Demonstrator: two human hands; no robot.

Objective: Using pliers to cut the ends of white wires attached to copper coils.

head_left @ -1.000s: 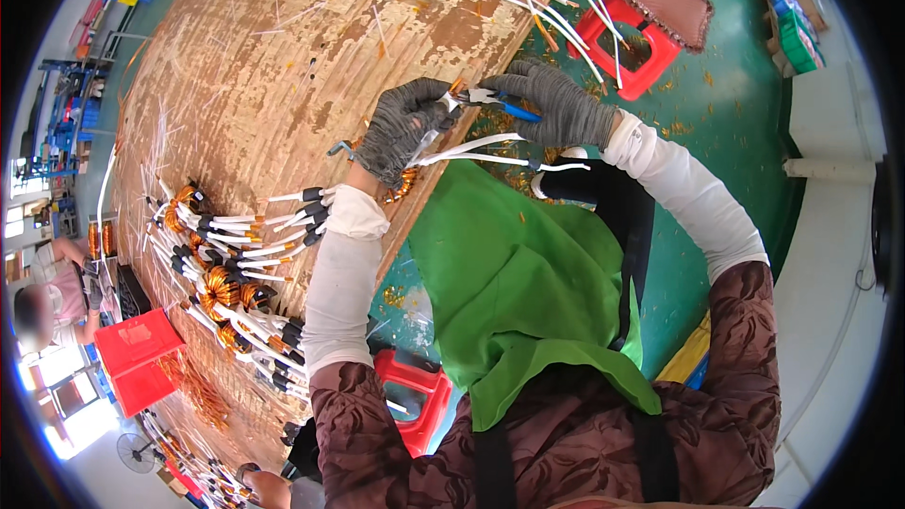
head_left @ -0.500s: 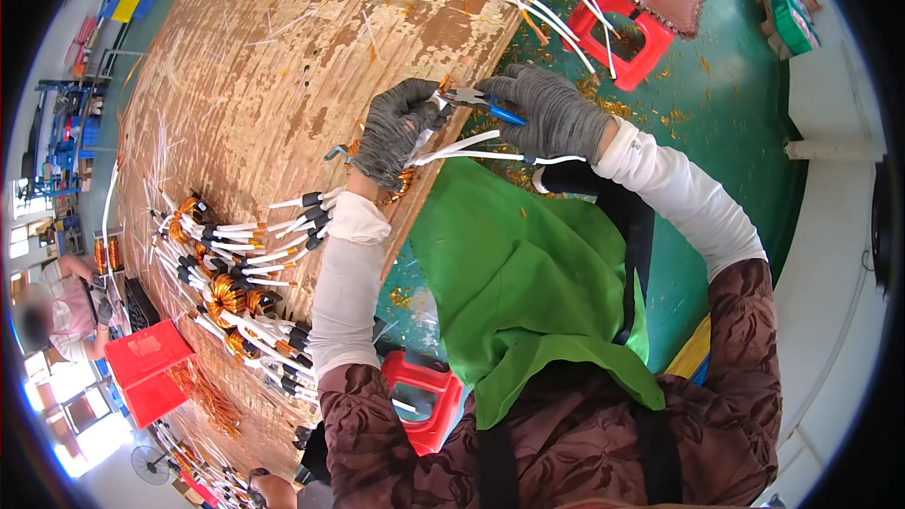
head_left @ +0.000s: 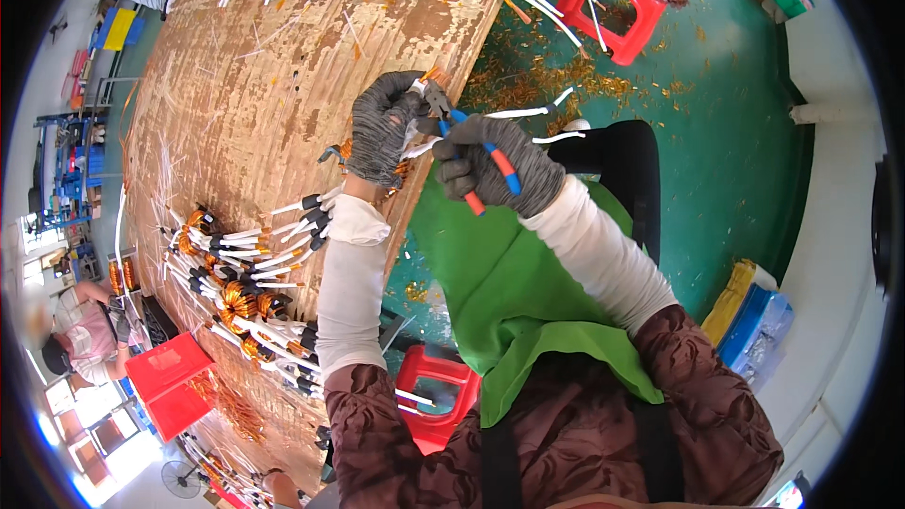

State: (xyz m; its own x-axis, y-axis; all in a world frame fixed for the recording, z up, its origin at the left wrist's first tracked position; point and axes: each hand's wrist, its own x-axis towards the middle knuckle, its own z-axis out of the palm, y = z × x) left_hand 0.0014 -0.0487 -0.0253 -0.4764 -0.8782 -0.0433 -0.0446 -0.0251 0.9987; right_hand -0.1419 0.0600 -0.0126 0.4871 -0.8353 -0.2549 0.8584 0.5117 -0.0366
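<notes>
Left hand [head_left: 380, 132] closed round coil [head_left: 401, 171] and white leads [head_left: 514, 114], at bench [head_left: 283, 113] edge; right hand [head_left: 500, 160] gripping pliers [head_left: 438, 102], fingers curled round handles; pliers' tip near copper end [head_left: 432, 73], contact cannot tell; more coils [head_left: 236, 302] on bench, left of left forearm; apron [head_left: 481, 273] below hands; red stool [head_left: 648, 19] beyond, upper right.

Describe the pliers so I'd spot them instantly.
Find the worn wooden table, then the gloved right hand beyond its right edge. The pliers are in that hand, their metal tip close to the left hand. Blue-and-red handles set them apart from the white wires nearby.
</notes>
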